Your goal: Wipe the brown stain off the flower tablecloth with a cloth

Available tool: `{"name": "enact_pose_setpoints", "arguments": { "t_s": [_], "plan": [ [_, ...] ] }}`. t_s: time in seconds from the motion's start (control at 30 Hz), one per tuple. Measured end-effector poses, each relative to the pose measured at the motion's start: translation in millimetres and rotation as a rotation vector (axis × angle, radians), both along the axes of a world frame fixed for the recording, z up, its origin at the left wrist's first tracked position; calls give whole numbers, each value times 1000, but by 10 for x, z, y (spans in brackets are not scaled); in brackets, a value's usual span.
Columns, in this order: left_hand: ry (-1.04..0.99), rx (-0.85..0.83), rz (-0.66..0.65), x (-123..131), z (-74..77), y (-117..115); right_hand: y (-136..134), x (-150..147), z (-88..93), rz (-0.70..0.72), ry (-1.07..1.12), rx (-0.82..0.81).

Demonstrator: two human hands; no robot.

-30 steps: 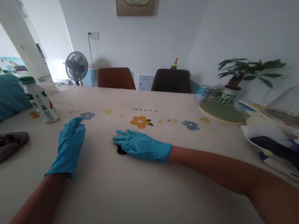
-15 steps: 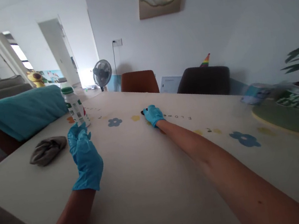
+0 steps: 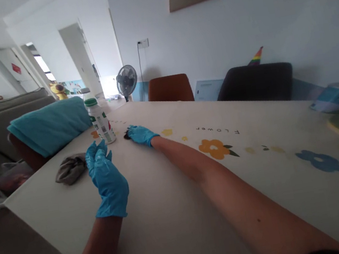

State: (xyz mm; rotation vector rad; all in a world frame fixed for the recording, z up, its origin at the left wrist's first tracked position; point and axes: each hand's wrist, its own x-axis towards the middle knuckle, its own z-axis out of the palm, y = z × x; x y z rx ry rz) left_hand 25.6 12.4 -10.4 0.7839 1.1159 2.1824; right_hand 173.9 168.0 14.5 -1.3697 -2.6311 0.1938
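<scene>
Pressing small dark thing [image 3: 126,135] on surface [image 3: 176,211], right hand [image 3: 140,134] lies flat beside bottle [image 3: 100,121]; left hand [image 3: 107,180] hovers open, empty; cloth [image 3: 70,169] untouched.

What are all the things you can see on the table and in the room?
Bottle: one, white with green cap, far left of table.
Dark thing: one, blackish, under the right hand's fingertips.
Rag: one, grey-brown, near table's left edge.
Table: one, cream with flower prints.
Towel: one, teal, on a chair back left of table.
Chairs: two, brown and black, far side.
Fan: one, grey, by the wall.
Left hand: blue glove, raised, open, empty.
Right hand: blue glove, flat on the dark thing.
</scene>
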Motion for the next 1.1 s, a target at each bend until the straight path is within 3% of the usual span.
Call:
{"name": "enact_pose_setpoints", "arguments": {
  "t_s": [0.17,0.3,0.43,0.6,0.7,0.8,0.87,1.0,1.1],
  "plan": [
    [-34,-88,50,-68,42,138,-737,-346,-213,247,56,-24],
    [-17,-116,58,-165,35,240,-1413,-261,-520,463,254,-51],
    [-15,-126,58,-219,5,317,-2041,168,-681,575,389,-110],
    [-4,-155,11,-200,-42,333,-2734,945,-500,553,406,-213],
    [0,-146,-11,-151,-37,311,-2988,1237,-416,507,397,-180],
    [9,-132,-41,-85,-20,286,-2950,1248,-432,434,381,-101],
    [23,-122,-56,-45,-20,271,-2717,1121,-445,362,355,-50],
    [59,-116,-57,-11,-78,258,-1882,794,-343,137,205,21],
    [82,-118,-50,-11,-140,263,-1217,765,-211,-59,101,31]
  ]
}}
